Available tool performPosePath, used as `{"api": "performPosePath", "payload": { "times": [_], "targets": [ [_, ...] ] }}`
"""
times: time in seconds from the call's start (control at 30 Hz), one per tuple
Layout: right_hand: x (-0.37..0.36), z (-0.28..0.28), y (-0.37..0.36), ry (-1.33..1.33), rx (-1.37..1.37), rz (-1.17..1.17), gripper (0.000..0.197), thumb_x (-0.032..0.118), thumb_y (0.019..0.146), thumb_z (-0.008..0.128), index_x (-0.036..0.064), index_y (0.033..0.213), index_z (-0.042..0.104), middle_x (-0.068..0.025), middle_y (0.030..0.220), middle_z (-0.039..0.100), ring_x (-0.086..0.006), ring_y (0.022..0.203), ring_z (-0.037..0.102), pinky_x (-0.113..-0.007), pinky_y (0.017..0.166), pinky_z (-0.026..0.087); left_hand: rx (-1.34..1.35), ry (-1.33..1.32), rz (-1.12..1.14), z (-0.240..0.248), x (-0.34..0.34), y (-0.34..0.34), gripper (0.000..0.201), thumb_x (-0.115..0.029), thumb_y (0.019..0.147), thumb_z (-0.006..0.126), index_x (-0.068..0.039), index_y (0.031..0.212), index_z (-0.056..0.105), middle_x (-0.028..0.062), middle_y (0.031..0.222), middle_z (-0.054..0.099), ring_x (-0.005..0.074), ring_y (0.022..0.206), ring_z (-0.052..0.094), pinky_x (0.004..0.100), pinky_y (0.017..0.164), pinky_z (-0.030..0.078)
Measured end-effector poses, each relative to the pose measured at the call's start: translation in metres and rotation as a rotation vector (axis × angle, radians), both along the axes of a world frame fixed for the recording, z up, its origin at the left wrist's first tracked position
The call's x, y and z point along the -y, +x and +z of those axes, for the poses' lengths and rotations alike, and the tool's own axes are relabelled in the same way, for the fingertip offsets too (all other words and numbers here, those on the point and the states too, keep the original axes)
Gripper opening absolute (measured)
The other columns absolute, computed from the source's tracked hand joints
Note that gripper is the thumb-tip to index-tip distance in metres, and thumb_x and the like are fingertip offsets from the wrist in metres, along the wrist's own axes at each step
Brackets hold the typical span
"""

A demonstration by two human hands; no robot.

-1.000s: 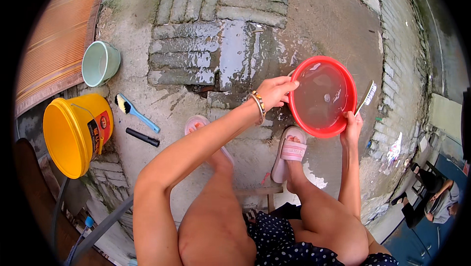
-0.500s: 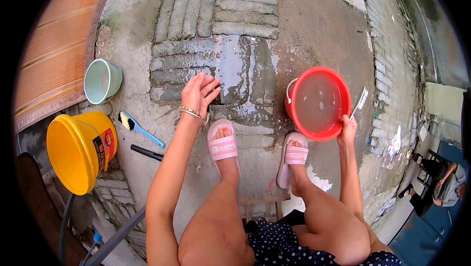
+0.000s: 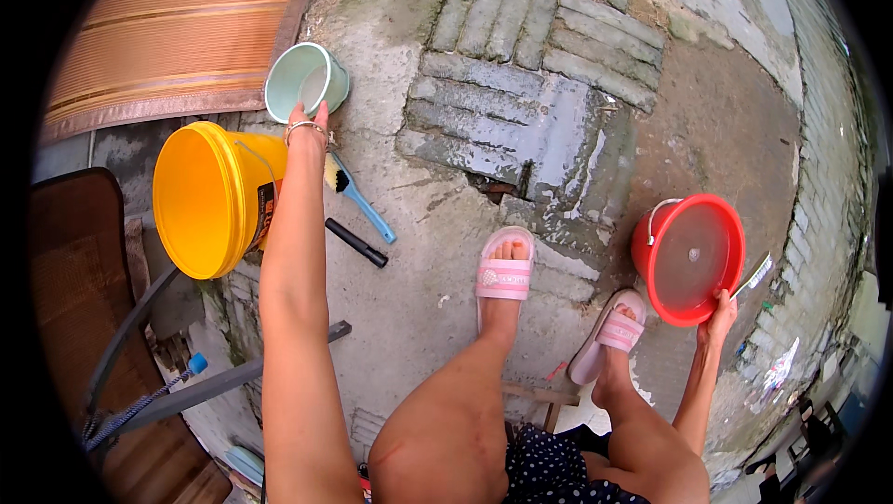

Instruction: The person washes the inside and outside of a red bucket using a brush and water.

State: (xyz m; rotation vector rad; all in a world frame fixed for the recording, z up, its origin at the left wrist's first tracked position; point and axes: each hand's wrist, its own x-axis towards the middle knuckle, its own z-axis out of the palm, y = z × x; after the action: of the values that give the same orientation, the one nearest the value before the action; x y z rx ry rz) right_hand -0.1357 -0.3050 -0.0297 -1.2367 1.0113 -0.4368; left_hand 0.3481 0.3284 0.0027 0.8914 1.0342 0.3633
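Reach spread wide

The left hand [image 3: 309,123], arm outstretched, is at the green bucket [image 3: 339,86], by its six-o'clock rim; whether it pinches, I cannot tell. At four o'clock, the right hand [image 3: 716,320] pinches the red bucket [image 3: 642,251], toward eleven, and a brush [image 3: 759,271], toward one.

The left forearm [image 3: 298,281] hides one side of the yellow bucket [image 3: 193,202]. Above that bucket, the view's dark rim cuts off the orange woven mat [image 3: 186,30]; just right of the bucket, the blue scrub brush [image 3: 366,210] has partly covered bristles. Far right of it, murky water [image 3: 693,267] conceals the red bucket's [image 3: 644,248] bottom.
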Motion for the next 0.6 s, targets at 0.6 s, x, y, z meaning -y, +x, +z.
{"api": "performPosePath", "payload": {
  "times": [0.6],
  "targets": [
    [-0.019, 0.037, 0.031, 0.075, -0.077, -0.156, 0.009, 0.000, 0.078, 0.049, 0.0016, 0.083, 0.056, -0.0015, 0.072, 0.055, -0.0092, 0.062, 0.050, -0.024, 0.056, 0.042, -0.057, 0.381, -0.750, 0.009, 0.101, -0.037, 0.015, -0.001, 0.081, 0.059, 0.006, 0.089, 0.048, 0.0177, 0.087, 0.061, 0.0282, 0.076, 0.067, 0.0236, 0.063, 0.059]
  ]
}}
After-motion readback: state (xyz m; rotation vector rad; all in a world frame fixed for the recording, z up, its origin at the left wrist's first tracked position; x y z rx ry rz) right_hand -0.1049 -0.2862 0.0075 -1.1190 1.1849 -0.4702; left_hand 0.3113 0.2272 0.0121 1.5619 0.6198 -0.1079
